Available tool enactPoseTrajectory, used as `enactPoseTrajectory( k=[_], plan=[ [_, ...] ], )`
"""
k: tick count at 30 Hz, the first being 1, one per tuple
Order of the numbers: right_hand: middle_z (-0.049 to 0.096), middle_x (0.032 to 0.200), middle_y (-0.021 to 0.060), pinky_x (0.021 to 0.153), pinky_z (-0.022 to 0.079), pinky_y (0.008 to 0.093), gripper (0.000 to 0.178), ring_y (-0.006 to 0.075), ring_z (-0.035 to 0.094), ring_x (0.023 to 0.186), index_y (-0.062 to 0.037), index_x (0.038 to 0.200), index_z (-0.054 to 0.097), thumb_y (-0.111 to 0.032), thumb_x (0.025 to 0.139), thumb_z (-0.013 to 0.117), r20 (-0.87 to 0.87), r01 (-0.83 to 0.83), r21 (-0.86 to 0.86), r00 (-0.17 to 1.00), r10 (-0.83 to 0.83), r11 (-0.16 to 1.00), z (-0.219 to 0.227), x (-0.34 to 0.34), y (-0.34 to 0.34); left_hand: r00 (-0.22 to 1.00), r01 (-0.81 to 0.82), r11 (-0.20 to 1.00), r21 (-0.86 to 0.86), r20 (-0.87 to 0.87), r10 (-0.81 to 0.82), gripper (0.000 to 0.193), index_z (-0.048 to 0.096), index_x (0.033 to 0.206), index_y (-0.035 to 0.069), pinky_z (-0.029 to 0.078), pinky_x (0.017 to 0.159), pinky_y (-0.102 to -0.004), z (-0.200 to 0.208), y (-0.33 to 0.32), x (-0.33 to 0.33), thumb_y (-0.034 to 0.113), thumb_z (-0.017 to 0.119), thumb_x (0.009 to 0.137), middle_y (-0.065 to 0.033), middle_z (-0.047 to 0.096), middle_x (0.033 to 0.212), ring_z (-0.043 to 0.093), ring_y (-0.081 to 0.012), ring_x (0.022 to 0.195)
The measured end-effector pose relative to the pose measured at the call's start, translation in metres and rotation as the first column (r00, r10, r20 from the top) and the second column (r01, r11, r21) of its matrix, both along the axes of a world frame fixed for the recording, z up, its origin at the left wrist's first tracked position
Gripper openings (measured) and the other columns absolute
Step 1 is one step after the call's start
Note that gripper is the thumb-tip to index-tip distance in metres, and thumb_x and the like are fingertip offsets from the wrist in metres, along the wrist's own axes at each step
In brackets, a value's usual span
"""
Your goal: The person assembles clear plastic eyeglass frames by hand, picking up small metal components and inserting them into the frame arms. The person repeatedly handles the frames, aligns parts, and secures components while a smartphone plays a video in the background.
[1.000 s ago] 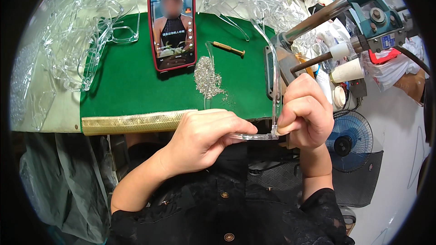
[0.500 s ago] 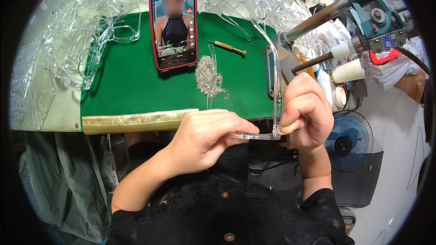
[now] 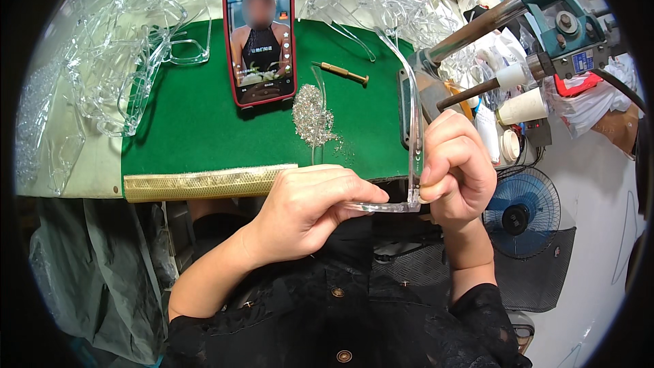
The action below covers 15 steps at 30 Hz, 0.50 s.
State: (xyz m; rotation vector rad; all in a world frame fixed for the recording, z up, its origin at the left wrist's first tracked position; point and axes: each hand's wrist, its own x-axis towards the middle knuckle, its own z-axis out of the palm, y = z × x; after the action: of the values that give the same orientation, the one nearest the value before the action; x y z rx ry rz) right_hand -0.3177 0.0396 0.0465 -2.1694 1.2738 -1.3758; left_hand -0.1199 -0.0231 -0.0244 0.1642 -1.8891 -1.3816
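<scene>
A clear plastic eyeglass frame (image 3: 381, 206) is held level at the mat's near edge. My left hand (image 3: 310, 204) is closed round its front, fingers hiding most of the rims. One clear temple (image 3: 415, 119) stretches away from the corner, and another (image 3: 319, 112) rises beyond my left hand. My right hand (image 3: 460, 170) is closed, thumb and finger pinching at the hinge corner; whether a tiny screw is between them I cannot make out. A heap of small silvery screws (image 3: 310, 117) lies on the green mat (image 3: 191, 129), with a brass screwdriver (image 3: 342, 73) beyond it.
A phone in a red case (image 3: 260, 88) stands on the mat, its screen lit. Clear eyeglass frames (image 3: 146, 48) pile up at the left and back. A green bench press (image 3: 538, 10) reaches in at the right, above a blue fan (image 3: 521, 215). A gold strip (image 3: 204, 182) edges the mat.
My right hand has shifted very slightly left at the hinge, and the near temple has turned a little. My left hand keeps its hold. The phone picture has changed.
</scene>
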Motion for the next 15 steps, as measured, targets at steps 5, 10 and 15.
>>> enactPoseTrajectory(
  k=[5,10,15],
  plan=[
    [0.055,0.077,0.0035,0.062,0.04,0.0269,0.027,0.0163,0.051,0.069,-0.0065,0.077,0.061,-0.031,0.082,0.072,-0.015,-0.005,-0.036,1.0,0.005,0.999,-0.0024,-0.0005,-0.0011,1.0,0.008,1.0,0.012,-0.012,-0.008,0.038,0.069,0.095,0.001,0.053,0.07,-0.0349,0.0,0.0007,-0.0015,-0.014,0.058,0.062,-0.0102,0.072,0.088,0.069,-0.0268,0.079],
    [0.055,0.076,0.0026,0.063,0.04,0.0282,0.031,0.0173,0.051,0.069,-0.0077,0.076,0.061,-0.036,0.08,0.072,-0.059,-0.036,-0.077,0.998,0.032,0.996,-0.0031,-0.0032,-0.0037,1.0,0.01,1.0,0.024,-0.007,-0.01,0.036,0.069,0.095,0.001,0.053,0.069,-0.0347,0.0018,0.0016,-0.0015,-0.014,0.058,0.064,-0.0103,0.072,0.087,0.069,-0.0267,0.079],
    [0.055,0.077,0.0021,0.064,0.04,0.0281,0.03,0.0167,0.051,0.07,-0.0076,0.075,0.061,-0.035,0.079,0.074,0.01,-0.077,-0.065,0.997,0.078,0.995,-0.0024,-0.005,-0.0055,0.997,0.055,0.996,0.076,-0.051,-0.051,0.029,0.068,0.097,0.0,0.054,0.067,-0.0327,0.0015,0.0027,-0.0045,-0.013,0.061,0.072,-0.0124,0.07,0.085,0.07,-0.026,0.077]
  ],
)
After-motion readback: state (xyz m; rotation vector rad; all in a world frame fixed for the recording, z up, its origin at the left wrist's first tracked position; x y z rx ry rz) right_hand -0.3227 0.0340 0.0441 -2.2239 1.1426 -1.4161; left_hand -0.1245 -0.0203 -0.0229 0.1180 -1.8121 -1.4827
